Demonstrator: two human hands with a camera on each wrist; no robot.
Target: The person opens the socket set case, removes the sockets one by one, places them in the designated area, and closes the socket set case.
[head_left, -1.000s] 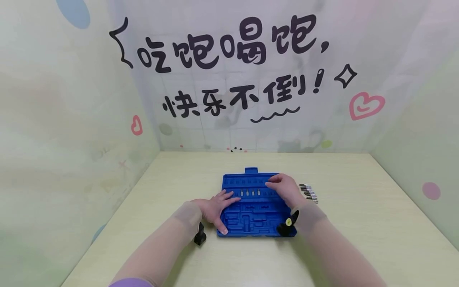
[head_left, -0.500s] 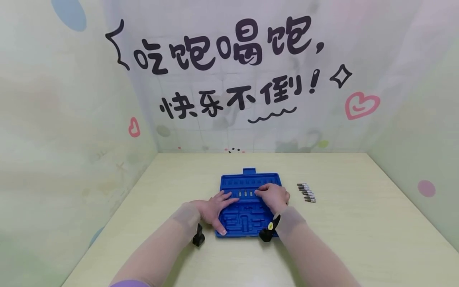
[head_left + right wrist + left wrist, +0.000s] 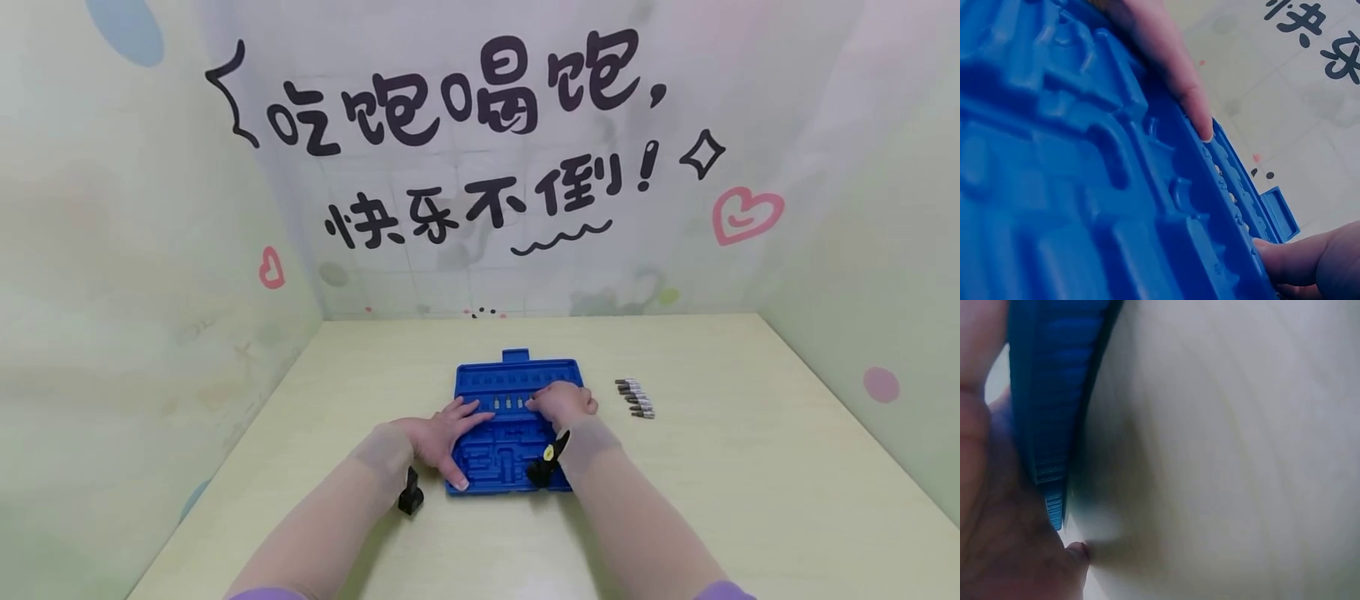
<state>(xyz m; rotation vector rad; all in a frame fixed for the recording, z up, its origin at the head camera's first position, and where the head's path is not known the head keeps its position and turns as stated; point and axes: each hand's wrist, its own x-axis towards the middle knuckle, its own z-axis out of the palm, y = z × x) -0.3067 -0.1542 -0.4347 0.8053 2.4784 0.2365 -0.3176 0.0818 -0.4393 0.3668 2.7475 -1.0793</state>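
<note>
A blue plastic tool case (image 3: pixel 480 487) lies open on the table, with moulded recesses. Three small silver socket bits (image 3: pixel 507 402) stand in its middle row. My left hand (image 3: pixel 442 437) rests spread over the case's left edge, thumb at the near corner, fingers reaching onto the row. At the right end of those bits, my right hand (image 3: pixel 558 404) has its thumb and fingertips pinched round another socket bit, mostly hidden by the fingers. In the right wrist view, the right thumb (image 3: pixel 1288 259) is right at the row's edge, and a left finger (image 3: pixel 1188 94) reaches over the far end.
Several loose socket bits (image 3: pixel 636 398), silver with dark tips, lie in a column on the table to the right of the case. The case's latch tab (image 3: pixel 516 356) sticks out at the back. Printed walls (image 3: pixel 480 275) enclose the table (image 3: pixel 697 467).
My right hand has come left and nearer from the case's far right corner to the fourth bit in the row, covering it. My left hand stays on the case's left edge.
</note>
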